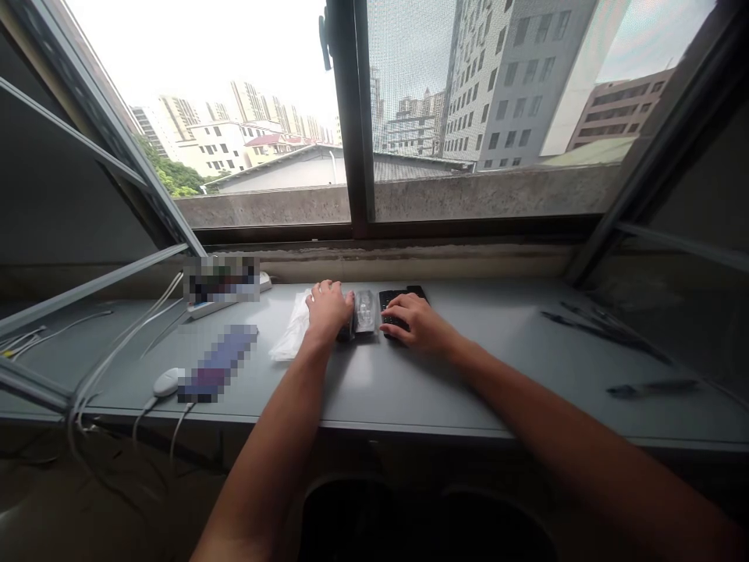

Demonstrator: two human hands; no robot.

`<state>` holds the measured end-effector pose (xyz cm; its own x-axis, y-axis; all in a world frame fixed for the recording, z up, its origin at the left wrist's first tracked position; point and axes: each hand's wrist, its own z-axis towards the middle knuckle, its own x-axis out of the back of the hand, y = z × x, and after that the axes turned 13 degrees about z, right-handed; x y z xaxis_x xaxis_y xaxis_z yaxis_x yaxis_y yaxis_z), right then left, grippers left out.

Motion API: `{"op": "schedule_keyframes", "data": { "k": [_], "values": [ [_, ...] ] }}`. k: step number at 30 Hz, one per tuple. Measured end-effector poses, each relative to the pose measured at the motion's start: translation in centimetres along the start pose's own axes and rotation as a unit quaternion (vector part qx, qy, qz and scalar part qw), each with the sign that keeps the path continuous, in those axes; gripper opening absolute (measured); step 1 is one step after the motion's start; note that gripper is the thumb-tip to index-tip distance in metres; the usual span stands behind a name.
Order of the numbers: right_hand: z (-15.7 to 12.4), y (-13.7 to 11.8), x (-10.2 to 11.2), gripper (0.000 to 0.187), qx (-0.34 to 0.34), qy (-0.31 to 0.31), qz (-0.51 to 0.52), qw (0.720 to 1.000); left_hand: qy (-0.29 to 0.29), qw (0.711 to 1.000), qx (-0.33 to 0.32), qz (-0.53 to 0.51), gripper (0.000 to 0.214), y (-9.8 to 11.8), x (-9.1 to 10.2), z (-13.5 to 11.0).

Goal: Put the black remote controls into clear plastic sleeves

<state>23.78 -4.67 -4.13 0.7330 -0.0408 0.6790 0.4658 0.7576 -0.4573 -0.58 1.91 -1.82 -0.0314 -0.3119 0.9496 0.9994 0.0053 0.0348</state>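
My left hand (328, 306) is curled over a dark block-like item (346, 326), with the thumb along its right side. Most of that item is hidden under the hand. A crumpled white plastic bag (291, 337) lies against the hand's left side. Just right of the dark item is a clear plastic packet (366, 312) with something pale inside. My right hand (417, 321) rests on a flat black piece with a dotted or keyed surface (387, 301), its fingers spread over the top. The hand covers much of that piece, so its exact kind is unclear.
On the left, a blurred-out blue rectangular object (219, 363) lies beside a white round charger (168, 381) with cables. A white power strip (231, 300) stands behind. Dark cables or pens (608, 332) lie at right. Metal frames (99, 281) and a window (356, 117) border the grey table (386, 398).
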Motion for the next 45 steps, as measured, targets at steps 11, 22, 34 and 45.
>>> {"op": "schedule_keyframes", "data": {
  "k": [11, 22, 34, 45],
  "values": [
    [0.0, -0.4, 0.2, 0.027, -0.015, 0.001, 0.005, 1.000, -0.037, 0.998, 0.051, 0.011, 0.052, -1.1, 0.2, 0.5],
    [0.0, -0.5, 0.2, 0.025, -0.015, 0.004, 0.008, 1.000, -0.033, 0.998, 0.045, 0.002, 0.046, -2.1, 0.3, 1.0],
    [0.0, -0.7, 0.3, 0.025, -0.021, 0.002, 0.017, 1.000, -0.034, 0.999, 0.014, 0.001, 0.054, -2.0, 0.2, 1.0],
    [0.1, -0.8, 0.3, 0.023, -0.023, 0.002, 0.025, 0.999, -0.081, 0.995, 0.058, 0.029, 0.069, -1.9, 0.7, 0.9]
  ]
}}
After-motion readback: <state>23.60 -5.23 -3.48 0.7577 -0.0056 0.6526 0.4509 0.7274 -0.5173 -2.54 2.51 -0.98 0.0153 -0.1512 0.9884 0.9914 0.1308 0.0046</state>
